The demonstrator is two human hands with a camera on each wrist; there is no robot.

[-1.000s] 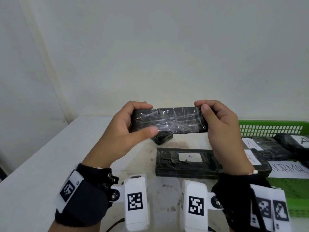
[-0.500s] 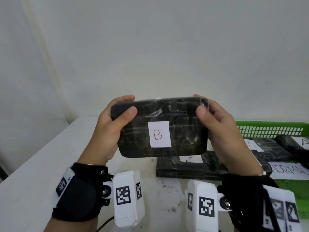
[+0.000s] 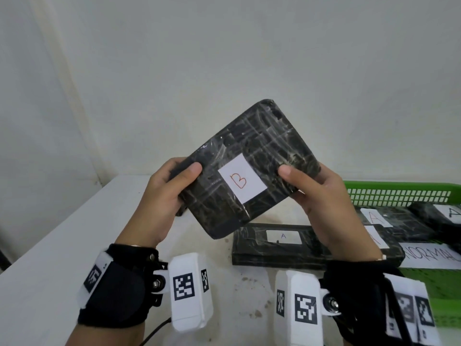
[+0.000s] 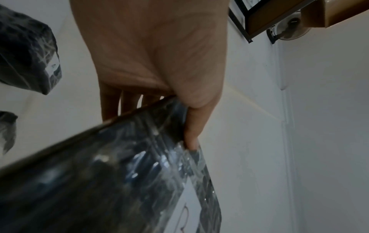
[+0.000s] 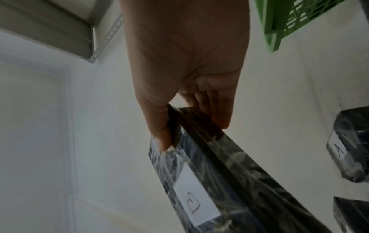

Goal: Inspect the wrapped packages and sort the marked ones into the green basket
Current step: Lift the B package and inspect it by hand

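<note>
A black plastic-wrapped package (image 3: pixel 252 168) with a white label reading "B" (image 3: pixel 241 180) is held up above the table, tilted with its right end raised. My left hand (image 3: pixel 164 198) grips its left edge, thumb on the front face. My right hand (image 3: pixel 324 196) grips the right lower edge the same way. The left wrist view shows the package (image 4: pixel 111 165) pinched between thumb and fingers; in the right wrist view the package (image 5: pixel 209 173) and its label show too. The green basket (image 3: pixel 399 193) stands at the right with wrapped packages labelled "A" (image 3: pixel 389 218) in it.
A long black package labelled "A" (image 3: pixel 282 245) lies on the white table (image 3: pixel 62 245) under my hands. A paper sheet with "NORMAL" written on it (image 3: pixel 434 255) lies by the basket. A small wrapped package (image 4: pixel 26 47) sits farther left. A wall stands behind the table.
The package has turned from edge-on to show its "B" label, then rotated so its right end rose. Both hands kept their grip and lifted slightly.
</note>
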